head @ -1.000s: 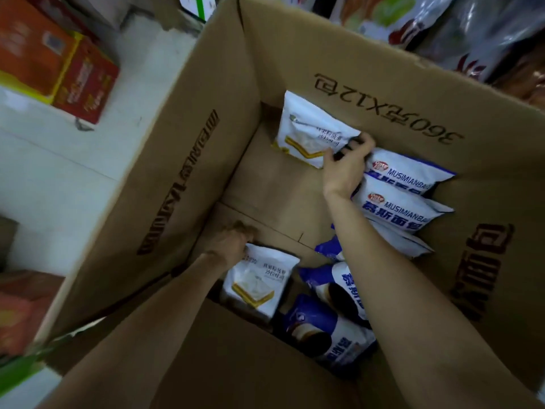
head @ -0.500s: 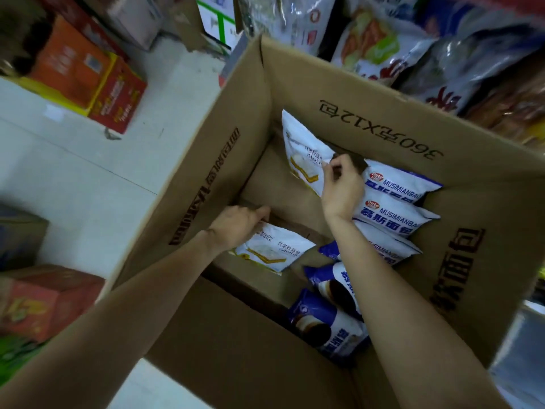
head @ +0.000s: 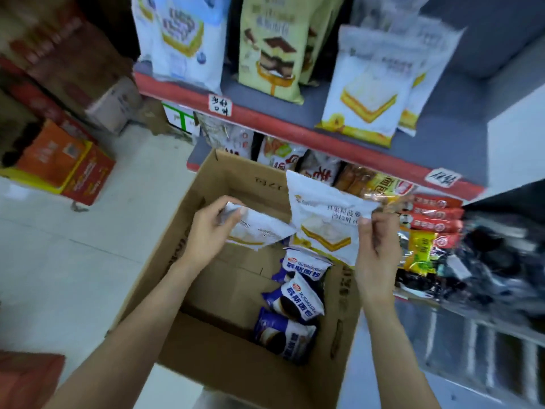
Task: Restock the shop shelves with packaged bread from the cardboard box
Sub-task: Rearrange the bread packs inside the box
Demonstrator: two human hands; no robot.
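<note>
An open cardboard box stands on the floor before the shelves. My left hand grips a white bread packet by its end, above the box. My right hand pinches a second white packet with a yellow sandwich picture, held upright over the box's far right side. Three blue-and-white bread packets lie along the right side of the box bottom. On the upper shelf stand matching white packets.
The upper shelf also carries a cream cake packet and a blue-white packet. The lower shelf is crowded with snack bags. Orange and red cartons sit on the tiled floor at left, another red carton at bottom left.
Both hands have lifted out of the box, each bringing up a white bread packet. The view has tilted up, revealing the shelves.
</note>
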